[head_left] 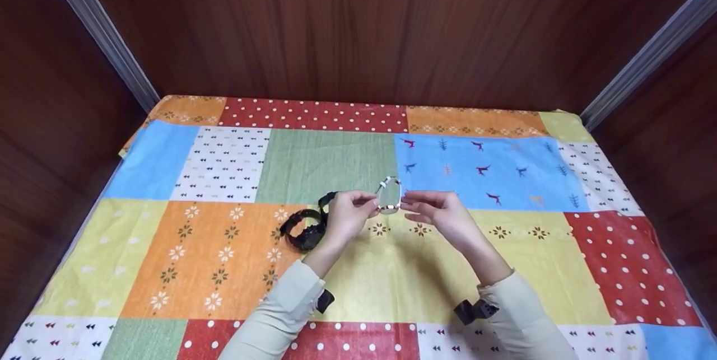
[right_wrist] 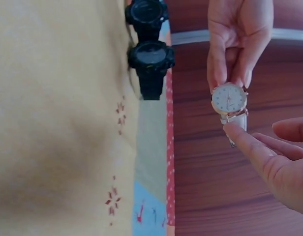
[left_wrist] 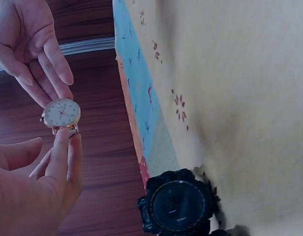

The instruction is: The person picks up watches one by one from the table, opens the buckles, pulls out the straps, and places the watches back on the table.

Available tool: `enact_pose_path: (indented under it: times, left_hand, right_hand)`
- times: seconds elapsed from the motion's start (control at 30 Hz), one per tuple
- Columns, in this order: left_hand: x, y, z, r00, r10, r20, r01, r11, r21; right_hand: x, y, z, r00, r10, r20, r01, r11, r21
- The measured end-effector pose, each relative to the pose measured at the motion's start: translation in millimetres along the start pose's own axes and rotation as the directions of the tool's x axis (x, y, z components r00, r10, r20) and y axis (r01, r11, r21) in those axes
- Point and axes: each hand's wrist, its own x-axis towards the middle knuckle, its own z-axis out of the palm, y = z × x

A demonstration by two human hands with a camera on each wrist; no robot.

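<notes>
White and rose gold, the small watch [left_wrist: 62, 113] hangs in the air between my two hands, raised off the patchwork tablecloth [head_left: 392, 293]. Its pale dial is turned back toward my wrists, with numerals around the edge, and the light strap [right_wrist: 240, 122] forms a loop behind the case. My left hand [head_left: 348, 215] holds it from the left with the fingertips, right by the case. My right hand [head_left: 445, 219] reaches it from the opposite side, the fingers stretched nearly straight and touching it; the right thumb [right_wrist: 291, 130] stands apart from the strap. How firmly either hand presses, I cannot tell from these angles.

Two black watches [right_wrist: 151, 56] lie on the cloth to the left of my left hand. One of them, nearer to me, rests about where the orange patch meets the yellow, its band bent into a ring; the other sits just beside it, farther off, and my hand covers part of it.

Cream sleeves [head_left: 274, 315] reach down to my wrists, and a black device [head_left: 475, 311] sits at each cuff. Under my forearms the cloth runs through yellow, orange, dotted red, green and blue. Dark wooden panels [head_left: 358, 29] enclose the far side and both ends, with metal strips [head_left: 652, 55] at the corners.
</notes>
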Motion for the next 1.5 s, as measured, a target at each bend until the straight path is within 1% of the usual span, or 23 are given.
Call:
enact_pose_path:
  times: [0.07,0.17,0.3,0.4,0.6,0.83,0.93,1.1,1.3,1.37,1.5]
  left_hand:
    - [-0.2,2.0,-1.1,1.0,0.006,-0.003,-0.006,0.999,-0.04]
    - [-0.4,4.7,-1.8,1.0,0.012,-0.013,-0.013,0.997,-0.073]
    - [-0.8,7.8,-2.3,1.0,-0.002,-0.021,0.001,0.997,-0.083]
    - [-1.3,10.4,-2.8,1.0,-0.008,-0.013,0.007,0.996,-0.087]
    - [-2.5,15.5,-3.6,1.0,0.016,-0.006,-0.016,0.995,-0.099]
    - [-3.3,21.8,-3.4,1.0,-0.007,0.004,0.008,0.983,-0.182]
    - [-3.4,23.6,-3.9,1.0,-0.007,0.022,0.012,0.979,-0.202]
    - [-3.9,25.7,-5.8,0.997,0.012,0.071,0.003,0.98,-0.198]
    - [-6.2,25.4,-7.5,0.991,0.044,0.123,-0.026,0.99,-0.142]
    - [-6.9,25.4,-7.6,0.99,0.054,0.13,-0.036,0.99,-0.133]
    - [-7.1,25.1,-7.5,0.99,0.075,0.123,-0.062,0.992,-0.11]
  right_hand:
    - [0.3,-2.4,0.7,1.0,-0.003,-0.001,0.003,1.0,0.006]
    - [0.3,-4.5,1.6,1.0,-0.002,-0.008,0.002,1.0,0.01]
    - [0.1,-5.5,2.3,1.0,-0.008,-0.024,0.008,1.0,0.017]
    - [-0.7,-6.5,2.8,0.999,-0.023,-0.045,0.024,1.0,0.013]
    - [-1.7,-10.2,2.8,0.995,-0.049,-0.083,0.05,0.999,0.014]
    - [-1.5,-13.3,4.8,0.988,-0.084,-0.131,0.087,0.996,0.014]
    - [-0.3,-13.5,6.5,0.982,-0.114,-0.153,0.114,0.993,-0.008]
    - [1.6,-13.1,9.2,0.972,-0.156,-0.174,0.149,0.988,-0.051]
    - [0.7,-13.4,11.0,0.966,-0.191,-0.176,0.17,0.978,-0.124]
    - [0.3,-13.5,11.3,0.964,-0.197,-0.178,0.174,0.975,-0.138]
    - [0.4,-13.4,11.6,0.964,-0.197,-0.179,0.17,0.973,-0.156]
